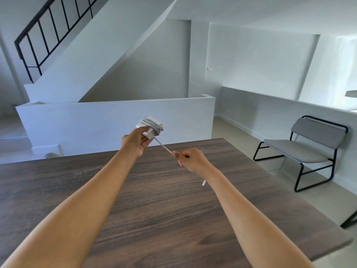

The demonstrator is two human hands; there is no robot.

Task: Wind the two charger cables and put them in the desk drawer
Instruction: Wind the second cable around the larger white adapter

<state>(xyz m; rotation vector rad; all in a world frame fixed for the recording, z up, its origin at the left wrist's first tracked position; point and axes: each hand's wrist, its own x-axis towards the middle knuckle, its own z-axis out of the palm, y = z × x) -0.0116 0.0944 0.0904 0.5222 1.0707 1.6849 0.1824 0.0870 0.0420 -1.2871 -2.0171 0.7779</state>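
Dark wooden desk [154, 200] is seen below both arms. White charger [151, 126], cable-wrapped, is gripped by the left hand [136, 143] at 12 o'clock; its cable [163, 146] is pinched taut by the right hand [190, 160] at 4 o'clock from it.

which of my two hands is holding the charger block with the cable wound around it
Your left hand holds the white charger block with the cable coiled round it. Your right hand only pinches the loose stretch of cable running from the block.

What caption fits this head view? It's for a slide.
Left hand holds the charger; right hand winds its cable.
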